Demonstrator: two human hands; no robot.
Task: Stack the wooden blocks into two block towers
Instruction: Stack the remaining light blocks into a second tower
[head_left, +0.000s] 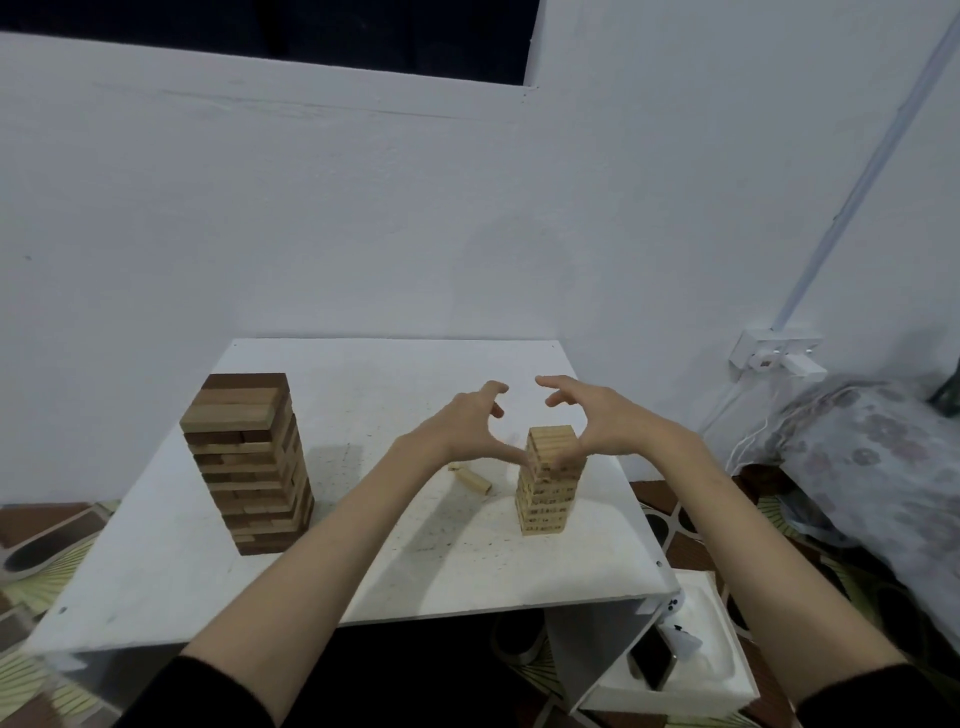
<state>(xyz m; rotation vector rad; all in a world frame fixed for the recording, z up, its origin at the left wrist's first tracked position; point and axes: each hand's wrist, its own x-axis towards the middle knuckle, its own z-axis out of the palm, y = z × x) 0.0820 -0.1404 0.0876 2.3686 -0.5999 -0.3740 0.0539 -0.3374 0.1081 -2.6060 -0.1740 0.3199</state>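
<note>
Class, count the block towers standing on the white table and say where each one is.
2. The tall dark-and-light tower stands on the table's left side; the smaller pale tower stands right of centre, between the two hands. None seems hidden.

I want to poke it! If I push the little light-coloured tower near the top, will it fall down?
Probably yes. The small pale tower is narrow for its height, so a push up high would likely tip it. It looks built from separate loose blocks, so it may scatter rather than fall in one piece. The wider dark tower seems steadier.
</note>
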